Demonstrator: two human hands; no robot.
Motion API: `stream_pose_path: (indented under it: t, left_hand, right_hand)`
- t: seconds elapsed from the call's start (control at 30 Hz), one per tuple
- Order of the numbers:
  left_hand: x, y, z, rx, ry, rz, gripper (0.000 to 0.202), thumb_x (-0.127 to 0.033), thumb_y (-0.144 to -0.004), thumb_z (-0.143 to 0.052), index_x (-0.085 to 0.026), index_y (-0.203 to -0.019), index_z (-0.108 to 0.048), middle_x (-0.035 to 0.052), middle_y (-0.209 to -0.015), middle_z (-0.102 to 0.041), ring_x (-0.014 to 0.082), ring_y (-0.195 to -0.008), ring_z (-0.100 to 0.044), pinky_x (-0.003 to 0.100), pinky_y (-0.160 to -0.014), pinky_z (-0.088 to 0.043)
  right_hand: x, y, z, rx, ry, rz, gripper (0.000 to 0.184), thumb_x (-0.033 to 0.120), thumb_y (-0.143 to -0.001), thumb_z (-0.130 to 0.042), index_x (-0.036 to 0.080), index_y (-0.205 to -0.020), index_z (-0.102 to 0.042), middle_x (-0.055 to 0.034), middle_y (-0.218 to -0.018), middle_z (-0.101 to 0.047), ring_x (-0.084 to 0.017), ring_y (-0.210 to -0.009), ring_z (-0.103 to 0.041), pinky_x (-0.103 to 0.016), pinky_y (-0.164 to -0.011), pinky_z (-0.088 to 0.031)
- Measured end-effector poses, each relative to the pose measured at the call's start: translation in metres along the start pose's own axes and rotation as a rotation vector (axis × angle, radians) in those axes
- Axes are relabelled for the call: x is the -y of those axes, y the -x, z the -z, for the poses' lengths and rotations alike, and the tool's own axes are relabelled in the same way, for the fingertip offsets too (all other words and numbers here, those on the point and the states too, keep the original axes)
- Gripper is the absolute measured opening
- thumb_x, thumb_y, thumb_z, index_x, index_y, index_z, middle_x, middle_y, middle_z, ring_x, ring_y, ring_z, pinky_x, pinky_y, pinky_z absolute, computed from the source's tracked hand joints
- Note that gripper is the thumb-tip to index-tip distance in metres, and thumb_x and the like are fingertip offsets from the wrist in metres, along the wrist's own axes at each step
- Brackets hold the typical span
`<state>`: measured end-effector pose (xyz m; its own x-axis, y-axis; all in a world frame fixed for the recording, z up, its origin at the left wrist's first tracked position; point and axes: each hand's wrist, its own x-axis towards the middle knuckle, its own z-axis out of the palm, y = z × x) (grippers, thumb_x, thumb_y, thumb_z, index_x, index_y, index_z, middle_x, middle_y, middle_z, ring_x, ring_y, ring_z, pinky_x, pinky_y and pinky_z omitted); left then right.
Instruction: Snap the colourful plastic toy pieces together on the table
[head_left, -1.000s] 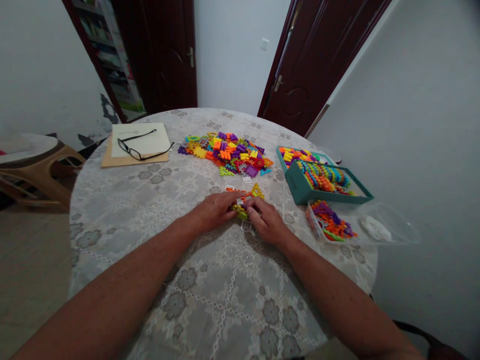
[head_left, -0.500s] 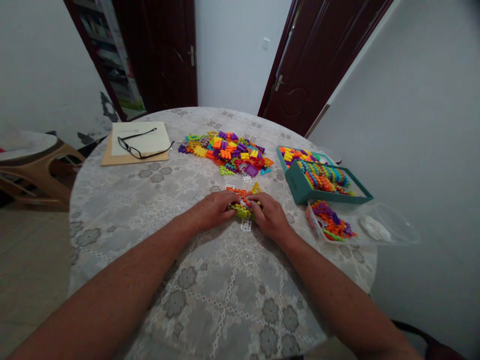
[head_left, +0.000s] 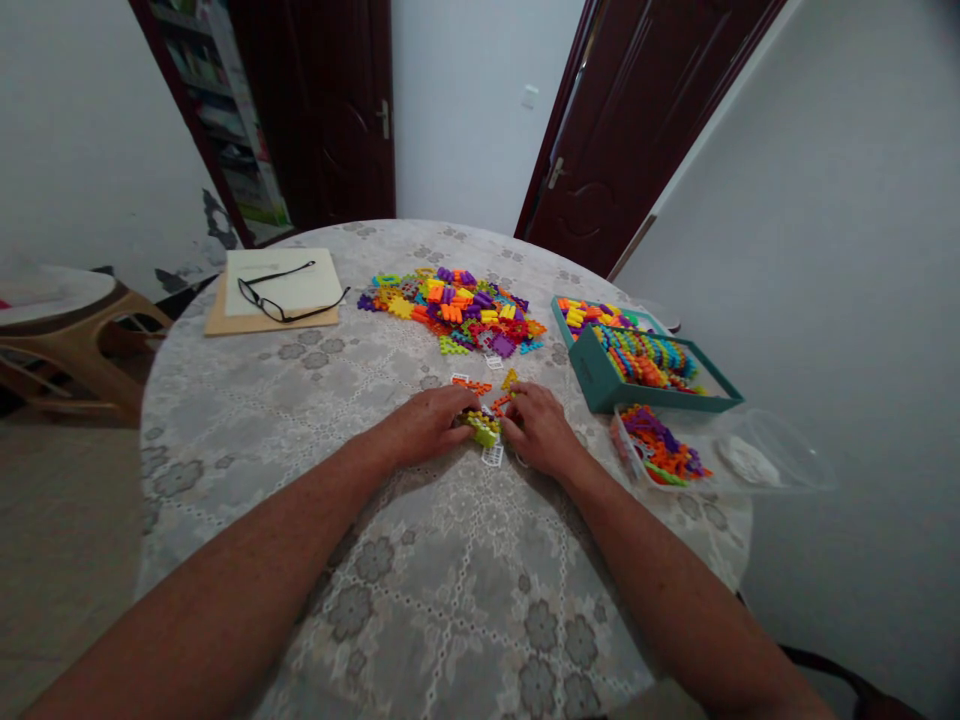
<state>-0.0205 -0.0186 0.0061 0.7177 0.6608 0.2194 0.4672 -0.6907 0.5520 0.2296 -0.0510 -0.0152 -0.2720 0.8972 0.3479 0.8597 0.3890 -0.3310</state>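
Note:
My left hand (head_left: 424,425) and my right hand (head_left: 541,430) meet at the middle of the round table (head_left: 247,420), fingers curled around a small cluster of joined plastic pieces (head_left: 484,427), yellow-green with orange bits. Both hands pinch it from either side, low over the cloth. A small white piece (head_left: 493,455) lies on the cloth just below the cluster. A few loose orange and yellow pieces (head_left: 480,384) sit just beyond my fingers.
A big pile of coloured pieces (head_left: 457,308) lies further back. A teal box (head_left: 592,372) full of pieces and a clear plastic tray (head_left: 757,462) with more stand at the right. Black glasses (head_left: 281,292) rest on papers at the back left. Doors behind.
My hands have drawn slightly closer together around the cluster, and the right hand has shifted a little forward. The view has tilted slightly.

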Motion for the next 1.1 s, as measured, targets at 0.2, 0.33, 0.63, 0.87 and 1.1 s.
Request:
stream_pose_path:
  t: [0.2,0.33,0.63,0.87,1.1]
  left_hand:
    - [0.0,0.001,0.001,-0.003,-0.007,0.003,0.025,-0.024,-0.093,-0.063,-0.026,-0.118,-0.066,0.0078,-0.118,-0.073,0.025,-0.109,-0.065,0.039,-0.098,-0.048]
    - [-0.003,0.001,0.003,0.012,-0.01,0.006,0.022,-0.022,-0.093,-0.062,-0.025,-0.114,-0.066,0.0068,-0.112,-0.072,0.0237,-0.102,-0.065,0.037,-0.094,-0.049]
    - [-0.005,0.001,0.005,0.054,-0.014,-0.014,0.018,-0.024,-0.096,-0.06,-0.025,-0.112,-0.066,0.0057,-0.108,-0.073,0.0215,-0.097,-0.065,0.034,-0.088,-0.047]
    - [-0.002,0.002,0.001,0.003,0.063,0.045,0.069,-0.019,-0.092,-0.062,-0.027,-0.158,-0.042,0.0063,-0.117,-0.073,0.0197,-0.092,-0.068,0.032,-0.086,-0.05]
    - [-0.001,0.001,0.0,0.007,0.011,-0.017,0.046,-0.022,-0.092,-0.063,-0.026,-0.138,-0.061,0.0073,-0.121,-0.074,0.0234,-0.104,-0.068,0.036,-0.093,-0.05]
  right_hand:
    - [-0.003,0.006,0.006,0.042,-0.057,0.05,0.002,0.023,-0.092,-0.066,0.022,-0.091,-0.065,-0.0146,-0.127,-0.067,-0.031,-0.13,-0.056,-0.053,-0.113,-0.043]
    - [0.004,0.004,0.012,-0.018,-0.102,0.049,0.007,0.018,-0.09,-0.066,0.022,-0.095,-0.065,-0.0133,-0.121,-0.066,-0.03,-0.122,-0.059,-0.049,-0.107,-0.048]
    - [0.012,0.004,0.016,-0.208,-0.264,0.096,0.021,0.021,-0.1,-0.057,0.024,-0.118,-0.067,-0.0106,-0.112,-0.071,-0.024,-0.101,-0.068,-0.04,-0.093,-0.056]
    - [0.021,0.003,0.009,-0.122,-0.312,0.175,0.021,0.029,-0.104,-0.058,0.026,-0.121,-0.07,-0.0102,-0.114,-0.075,-0.025,-0.106,-0.07,-0.042,-0.094,-0.057]
    - [0.027,0.004,0.006,-0.087,-0.396,0.209,0.028,0.027,-0.104,-0.057,0.028,-0.13,-0.069,-0.0082,-0.122,-0.077,-0.024,-0.113,-0.072,-0.043,-0.102,-0.056]
